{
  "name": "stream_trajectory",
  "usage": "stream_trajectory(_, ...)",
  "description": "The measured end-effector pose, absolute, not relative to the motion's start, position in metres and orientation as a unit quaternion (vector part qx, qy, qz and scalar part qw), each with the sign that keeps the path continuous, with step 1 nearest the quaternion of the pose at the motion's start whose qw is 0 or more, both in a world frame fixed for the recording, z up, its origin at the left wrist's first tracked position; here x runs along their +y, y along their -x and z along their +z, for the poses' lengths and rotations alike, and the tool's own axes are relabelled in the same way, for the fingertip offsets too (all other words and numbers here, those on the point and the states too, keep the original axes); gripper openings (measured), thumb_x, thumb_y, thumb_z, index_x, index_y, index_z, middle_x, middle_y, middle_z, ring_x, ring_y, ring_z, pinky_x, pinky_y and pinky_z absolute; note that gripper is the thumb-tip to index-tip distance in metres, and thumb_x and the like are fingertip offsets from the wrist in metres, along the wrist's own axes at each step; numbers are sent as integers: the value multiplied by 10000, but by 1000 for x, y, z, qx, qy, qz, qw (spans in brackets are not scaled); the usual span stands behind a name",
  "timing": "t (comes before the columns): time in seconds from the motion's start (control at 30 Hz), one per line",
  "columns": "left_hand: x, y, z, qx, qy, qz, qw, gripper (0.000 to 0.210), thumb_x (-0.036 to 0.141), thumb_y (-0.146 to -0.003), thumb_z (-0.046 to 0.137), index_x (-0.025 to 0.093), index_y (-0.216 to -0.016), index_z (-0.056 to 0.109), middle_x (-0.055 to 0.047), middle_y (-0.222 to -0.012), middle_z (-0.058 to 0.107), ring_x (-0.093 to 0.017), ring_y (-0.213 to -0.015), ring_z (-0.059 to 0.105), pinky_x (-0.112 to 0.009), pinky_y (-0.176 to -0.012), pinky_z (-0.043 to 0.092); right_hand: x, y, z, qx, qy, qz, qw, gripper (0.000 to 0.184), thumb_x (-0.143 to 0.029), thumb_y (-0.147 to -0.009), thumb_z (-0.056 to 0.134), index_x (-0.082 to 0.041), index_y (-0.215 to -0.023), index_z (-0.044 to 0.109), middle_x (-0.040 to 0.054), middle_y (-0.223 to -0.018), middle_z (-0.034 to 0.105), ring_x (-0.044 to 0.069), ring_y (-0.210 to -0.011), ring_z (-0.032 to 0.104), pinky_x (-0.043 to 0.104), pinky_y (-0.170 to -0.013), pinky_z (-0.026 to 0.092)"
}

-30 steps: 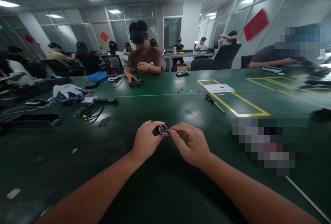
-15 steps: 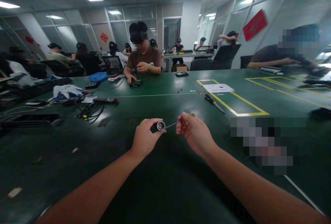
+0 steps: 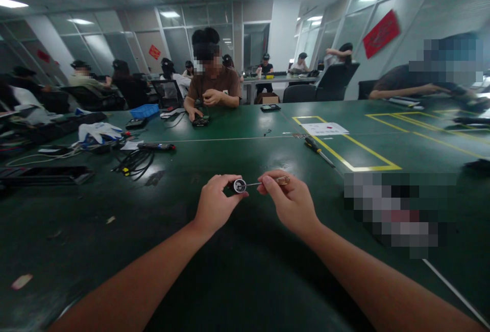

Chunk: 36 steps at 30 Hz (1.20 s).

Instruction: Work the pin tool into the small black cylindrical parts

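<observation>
My left hand (image 3: pixel 217 200) is closed around a short dark cylinder (image 3: pixel 239 186) with a pale ring at its open end, which faces me. Small parts inside that end are too fine to make out. Between the fingers of my right hand (image 3: pixel 291 196) is a small screwdriver (image 3: pixel 284 181) with a clear amber handle. Its thin shaft points left, and the tip reaches the cylinder's open end; whether it touches a part inside I cannot tell. Both hands are above the green table (image 3: pixel 161 250).
A yellow-and-black screwdriver (image 3: pixel 318 150) lies ahead on the right, beside a paper sheet (image 3: pixel 325 128). To the left are a black cable coil (image 3: pixel 138 164), a dark pen-shaped tool (image 3: pixel 156 146) and white-blue gloves (image 3: pixel 100 134). A co-worker (image 3: pixel 214 84) sits opposite. A blurred-out object lies at right.
My right hand has turned so that the screwdriver's amber handle shows, and its shaft lies more level. The tip has moved from the cylinder's rim into its open face. My left hand stays nearly still.
</observation>
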<state>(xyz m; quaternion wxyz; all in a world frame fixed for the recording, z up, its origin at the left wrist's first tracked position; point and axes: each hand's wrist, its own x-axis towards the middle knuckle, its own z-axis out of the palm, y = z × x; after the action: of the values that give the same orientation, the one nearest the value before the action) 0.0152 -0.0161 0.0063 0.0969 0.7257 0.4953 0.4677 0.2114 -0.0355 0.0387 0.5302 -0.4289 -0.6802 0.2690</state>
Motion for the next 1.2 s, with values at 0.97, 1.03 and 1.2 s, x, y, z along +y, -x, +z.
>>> stream_trajectory(0.97, -15, -12, 7, 491, -723, 476, 98, 375, 186, -717, 886, 248, -1054, 734, -14, -1025, 757, -212, -948, 684, -356, -840, 538, -35, -212, 35, -694, 407, 280, 524, 216, -386, -966, 615, -202, -987, 727, 49, -802, 766, 203, -742, 739, 315, -667, 549)
stream_trajectory(1.03, -15, -12, 7, 495, -717, 479, 105, 367, 186, -716, 887, 246, -1042, 731, -9, -1000, 753, -204, -925, 681, -347, -825, 534, -35, -212, 33, -705, 406, 272, 513, 203, -377, -967, 623, -217, -1053, 712, 50, -847, 776, 208, -775, 749, 327, -702, 557)
stream_trajectory(1.2, -16, -13, 11, 499, -707, 488, 117, 332, 179, -716, 882, 241, -998, 719, 1, -966, 747, -202, -910, 674, -340, -811, 515, -32, -211, 34, -641, 391, 369, 548, 198, -396, -926, 683, -210, -993, 675, 49, -840, 776, 213, -808, 757, 347, -761, 584)
